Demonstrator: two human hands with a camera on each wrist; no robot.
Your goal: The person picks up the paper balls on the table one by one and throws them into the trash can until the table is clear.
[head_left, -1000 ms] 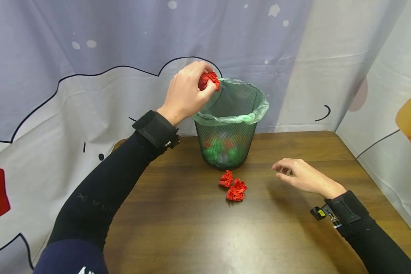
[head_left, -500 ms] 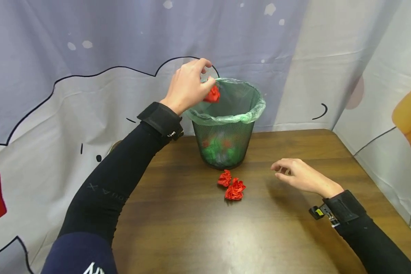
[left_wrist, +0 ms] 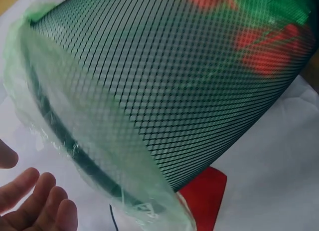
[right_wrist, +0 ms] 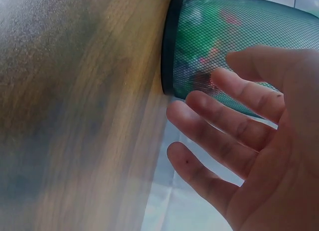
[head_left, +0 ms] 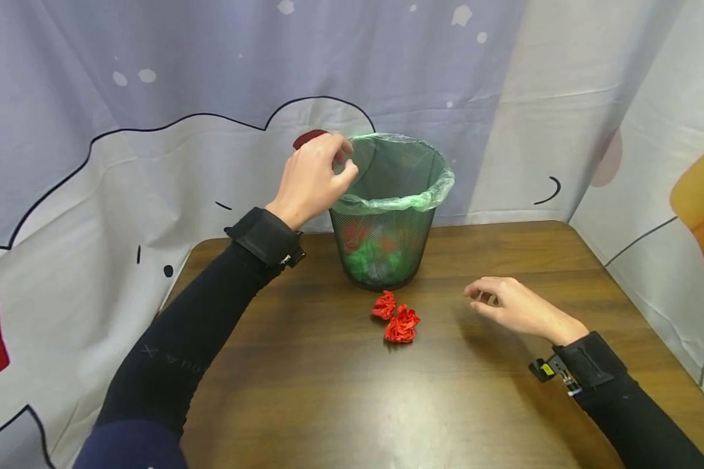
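A black mesh wastebasket (head_left: 381, 241) with a light green bag (head_left: 407, 203) folded over its rim stands at the back of the table. Red and green crumpled pieces show through its mesh in the left wrist view. My left hand (head_left: 313, 174) hovers at the basket's left rim, fingers loosely bent, with nothing between them. On the table in front of the basket lie two crumpled red paper balls, a smaller one (head_left: 384, 305) and a larger one (head_left: 401, 324). To their right, my right hand (head_left: 519, 306) is held over the table, fingers relaxed and holding nothing.
The brown wooden table (head_left: 328, 391) has a printed cloth backdrop (head_left: 211, 65) behind it and another cloth (head_left: 680, 215) along its right side. Both wrists wear black straps with small cameras.
My left hand has let go of a red paper ball, which dropped into the wastebasket, and then moved slightly down and left. The right hand has stayed nearly still.
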